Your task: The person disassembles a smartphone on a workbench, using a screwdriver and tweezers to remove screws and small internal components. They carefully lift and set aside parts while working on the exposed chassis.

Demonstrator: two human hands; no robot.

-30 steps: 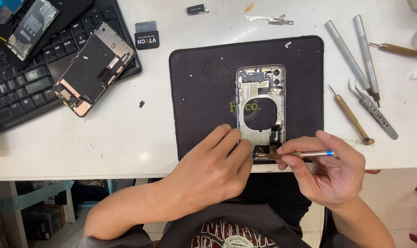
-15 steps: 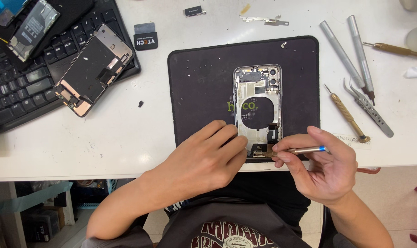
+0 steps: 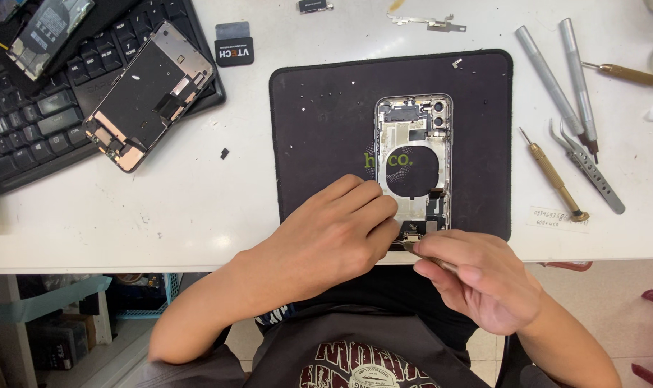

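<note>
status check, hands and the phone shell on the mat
Left hand steadying open phone shell on black mat. Right hand at shell's bottom end, grip unclear. Nothing blocking.

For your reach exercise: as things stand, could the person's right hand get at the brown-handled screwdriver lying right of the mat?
Probably yes: the right hand is at the phone frame, and the brown-handled screwdriver lies with bare table around it.

Phone housing (image 3: 412, 162) lies on mat (image 3: 326, 122), keyboard (image 3: 31, 122) left, tools (image 3: 571, 115) right.

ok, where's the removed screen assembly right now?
Head view, upper left: the screen assembly lies face down, tilted, across the right end of the black keyboard, left of the black mat.
</note>
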